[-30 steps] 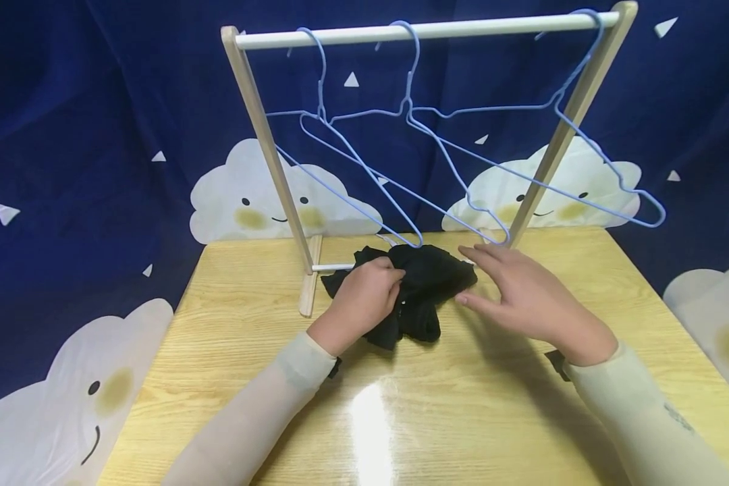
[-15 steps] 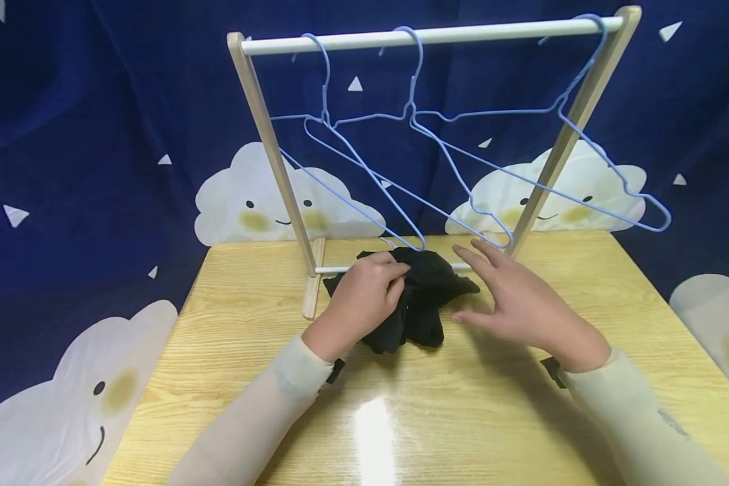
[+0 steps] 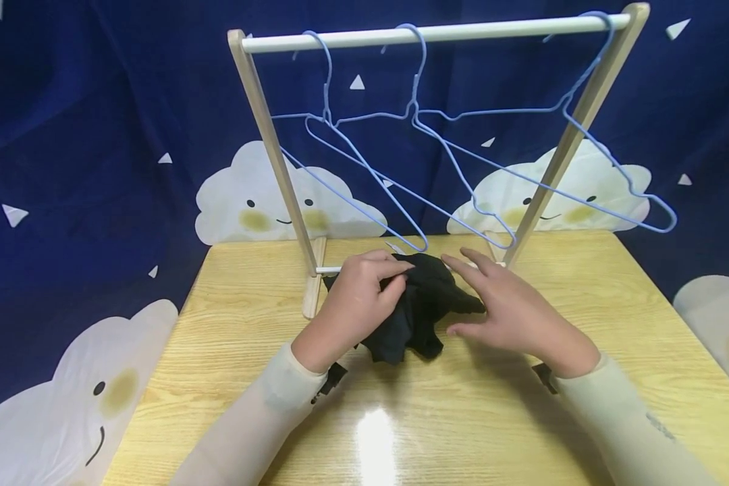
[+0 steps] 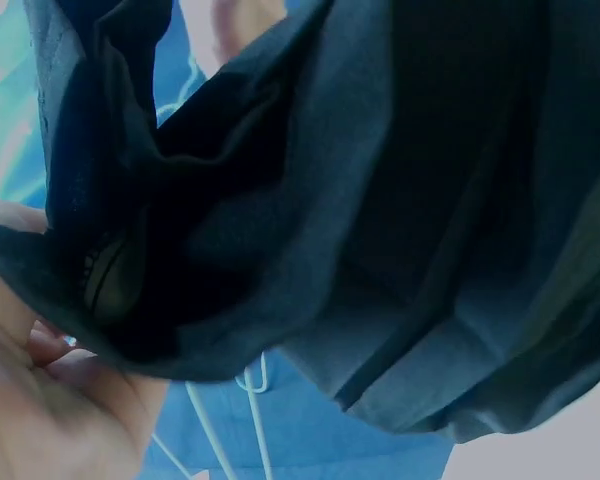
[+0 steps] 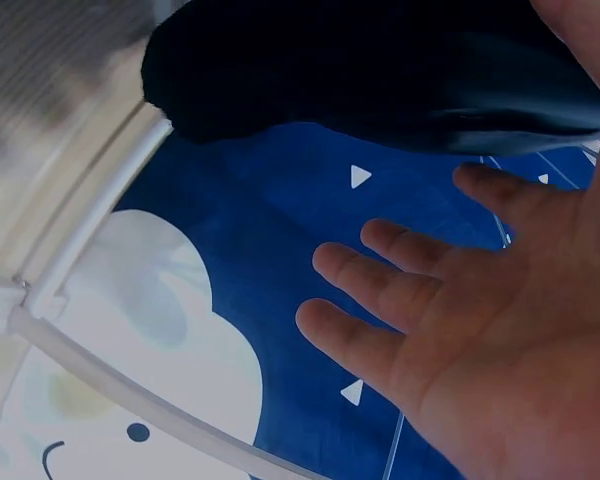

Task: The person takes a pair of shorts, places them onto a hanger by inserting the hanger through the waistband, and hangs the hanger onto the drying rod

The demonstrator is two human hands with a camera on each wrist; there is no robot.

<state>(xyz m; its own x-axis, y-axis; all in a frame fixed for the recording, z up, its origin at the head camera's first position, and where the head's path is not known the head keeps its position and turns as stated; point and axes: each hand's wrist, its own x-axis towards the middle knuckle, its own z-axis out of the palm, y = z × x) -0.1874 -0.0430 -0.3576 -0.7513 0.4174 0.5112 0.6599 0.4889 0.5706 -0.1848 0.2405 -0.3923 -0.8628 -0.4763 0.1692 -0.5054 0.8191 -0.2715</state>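
Note:
A crumpled black garment (image 3: 428,290) hangs from my left hand (image 3: 364,293) above the table, in front of the rack's lower bar. Thumb and fingers of that hand pinch its upper part. In the left wrist view the dark cloth (image 4: 360,200) fills most of the picture, with a fold gaping near the thumb and a small label (image 4: 110,285) inside it. My right hand (image 3: 504,304) is spread at the garment's right side, fingers apart and holding nothing. The right wrist view shows its palm (image 5: 520,320) facing the cloth, fingers extended.
A small wooden rack (image 3: 437,32) stands behind the garment. Several blue wire hangers (image 3: 462,175) hang from its top rod, their lower corners close above my hands. The wooden table (image 3: 249,378) ends at a dark blue curtain (image 3: 97,169) with clouds.
My left hand has drawn the garment slightly nearer to me, and its loose folds have shifted. The right hand has moved left and a little lower, close to the cloth, fingers still spread.

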